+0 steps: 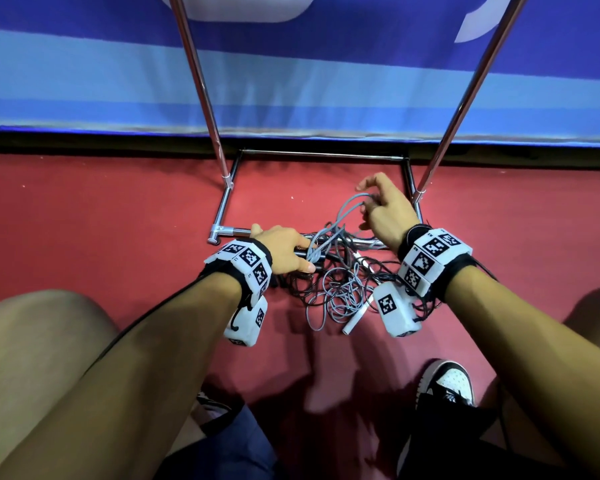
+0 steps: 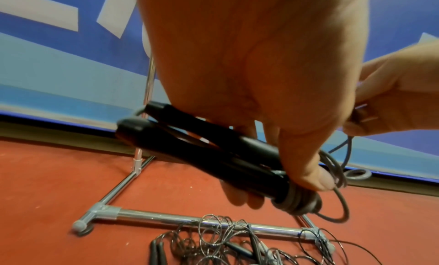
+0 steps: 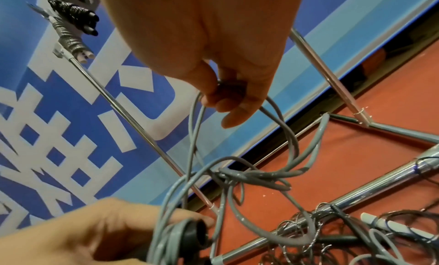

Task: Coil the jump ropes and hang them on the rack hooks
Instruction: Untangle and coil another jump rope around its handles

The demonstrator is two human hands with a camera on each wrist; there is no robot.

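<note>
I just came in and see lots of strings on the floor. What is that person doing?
A person is winding up a grey jump rope. Their left hand grips its two black handles, with some cord already wrapped round them, while the right hand pinches a loop of the cord. More tangled ropes lie on the red floor by the metal rack.

Right hand [image 3: 213, 62]: my fingers pinch a grey rope [image 3: 237, 175] loop.
Left hand [image 3: 95, 231]: grips black handle [image 3: 194, 233], rope wound.
</note>
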